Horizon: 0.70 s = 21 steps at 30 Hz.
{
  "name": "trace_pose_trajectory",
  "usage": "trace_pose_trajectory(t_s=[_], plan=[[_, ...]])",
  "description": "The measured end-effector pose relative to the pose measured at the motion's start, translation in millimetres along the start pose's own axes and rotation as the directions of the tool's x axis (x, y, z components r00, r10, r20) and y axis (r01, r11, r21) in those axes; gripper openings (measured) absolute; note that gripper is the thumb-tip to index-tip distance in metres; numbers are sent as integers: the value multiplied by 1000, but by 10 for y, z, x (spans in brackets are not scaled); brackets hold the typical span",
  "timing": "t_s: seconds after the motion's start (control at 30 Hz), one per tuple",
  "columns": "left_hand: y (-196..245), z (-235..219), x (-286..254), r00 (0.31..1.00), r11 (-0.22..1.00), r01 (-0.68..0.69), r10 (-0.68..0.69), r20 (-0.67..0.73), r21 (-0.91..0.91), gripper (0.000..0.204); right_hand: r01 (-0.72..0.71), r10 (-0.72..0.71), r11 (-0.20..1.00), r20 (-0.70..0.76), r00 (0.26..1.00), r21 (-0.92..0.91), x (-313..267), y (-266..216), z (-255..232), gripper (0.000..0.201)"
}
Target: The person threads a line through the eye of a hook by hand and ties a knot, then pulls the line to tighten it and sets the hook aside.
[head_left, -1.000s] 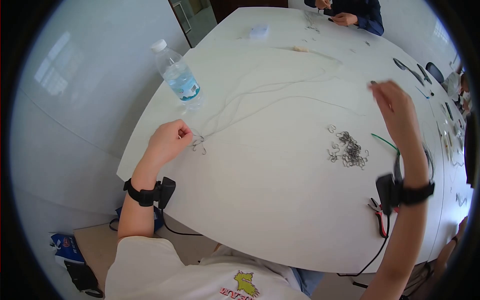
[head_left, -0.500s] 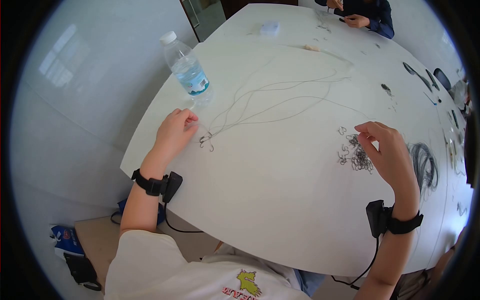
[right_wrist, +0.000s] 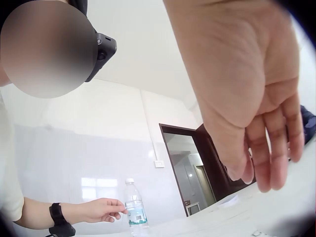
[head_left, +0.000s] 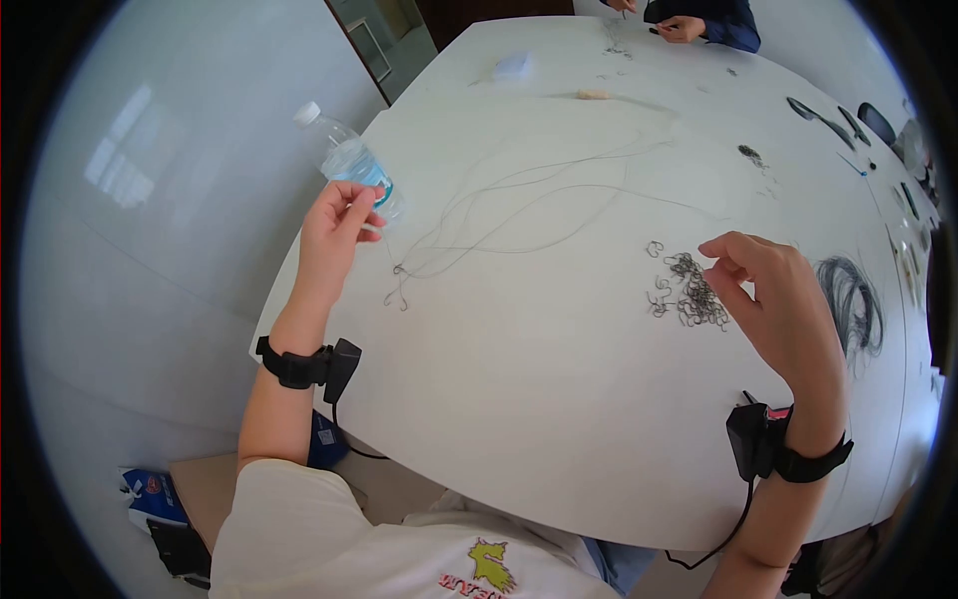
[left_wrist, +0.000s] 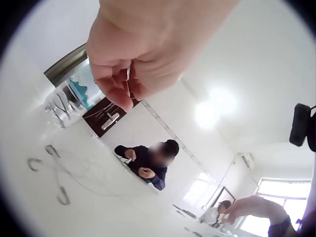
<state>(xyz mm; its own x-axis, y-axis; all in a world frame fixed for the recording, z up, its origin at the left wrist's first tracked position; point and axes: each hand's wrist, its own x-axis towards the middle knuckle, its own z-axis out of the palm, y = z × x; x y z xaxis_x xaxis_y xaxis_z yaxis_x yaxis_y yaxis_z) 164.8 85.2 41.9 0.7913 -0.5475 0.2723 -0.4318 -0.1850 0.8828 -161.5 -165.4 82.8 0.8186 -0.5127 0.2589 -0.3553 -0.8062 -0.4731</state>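
My left hand [head_left: 334,222] pinches a thin fishing line between thumb and fingers, raised over the table in front of the bottle. From there the line drops to a few fish hooks [head_left: 398,299] lying on the table, which show in the left wrist view as separate dark hooks [left_wrist: 63,196]. Long loops of fishing line [head_left: 539,190] spread from these hooks across the tabletop. My right hand [head_left: 773,295] hovers at the edge of a pile of loose fish hooks [head_left: 692,299]; its fingers [right_wrist: 264,163] are loosely bent and hold nothing.
A water bottle [head_left: 349,165] stands behind my left hand. Right of my right hand lies a coil of dark line [head_left: 853,304]. Pliers are mostly hidden beside my right wrist. Another person [head_left: 699,25] works at the table's far end, near a clear box [head_left: 513,66].
My left hand has risen away from the hooks with the line. My right hand has come down and back from farther over the table to beside the hook pile. The view has shifted slightly.
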Motion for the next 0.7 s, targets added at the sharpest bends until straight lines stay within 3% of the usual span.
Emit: trace_pose_trajectory(t_s=[0.03, 0.17, 0.23, 0.27, 0.33, 0.43, 0.47, 0.5, 0.57, 0.63, 0.7], plan=[[137, 77, 9, 1000, 990, 11, -10, 8, -141, 14, -11, 11, 1000, 1, 1000, 14, -14, 8, -17, 14], [556, 281, 131, 991, 960, -7, 44, 126, -279, 14, 30, -29, 999, -33, 999, 32, -34, 23, 11, 14], [795, 404, 71, 953, 939, -1, 105, 284, -345, 13, 112, -102, 971, -59, 993, 209, -17, -38, 139, 17], [902, 469, 11, 948, 936, -5, 117, 298, -351, 13, 213, -197, 946, -89, 976, 243, 1, -74, 231, 25], [1088, 576, -149, 834, 893, 73, 190, 518, -445, 15, 124, -194, 847, 85, 977, 517, -3, -246, 296, 46], [1334, 756, -378, 804, 886, 150, 149, 575, -439, 18, -80, -234, 614, 278, 932, 786, -26, -413, 558, 59], [1332, 755, -407, 803, 886, 151, 148, 577, -438, 18, -158, -256, 530, 335, 907, 833, -38, -454, 589, 60], [1326, 757, -432, 794, 875, 185, 134, 592, -447, 19, -159, -253, 530, 334, 908, 833, -44, -456, 631, 60], [1280, 718, -436, 783, 861, 221, 123, 610, -458, 20, -195, -315, 402, 335, 888, 895, -45, -445, 697, 58], [1182, 603, -389, 732, 764, 264, 238, 638, -588, 18, -229, -301, 367, 348, 888, 902, -26, -467, 667, 54], [1205, 581, -444, 723, 757, 273, 245, 646, -594, 16, -257, -295, 331, 358, 886, 908, -39, -513, 656, 51]])
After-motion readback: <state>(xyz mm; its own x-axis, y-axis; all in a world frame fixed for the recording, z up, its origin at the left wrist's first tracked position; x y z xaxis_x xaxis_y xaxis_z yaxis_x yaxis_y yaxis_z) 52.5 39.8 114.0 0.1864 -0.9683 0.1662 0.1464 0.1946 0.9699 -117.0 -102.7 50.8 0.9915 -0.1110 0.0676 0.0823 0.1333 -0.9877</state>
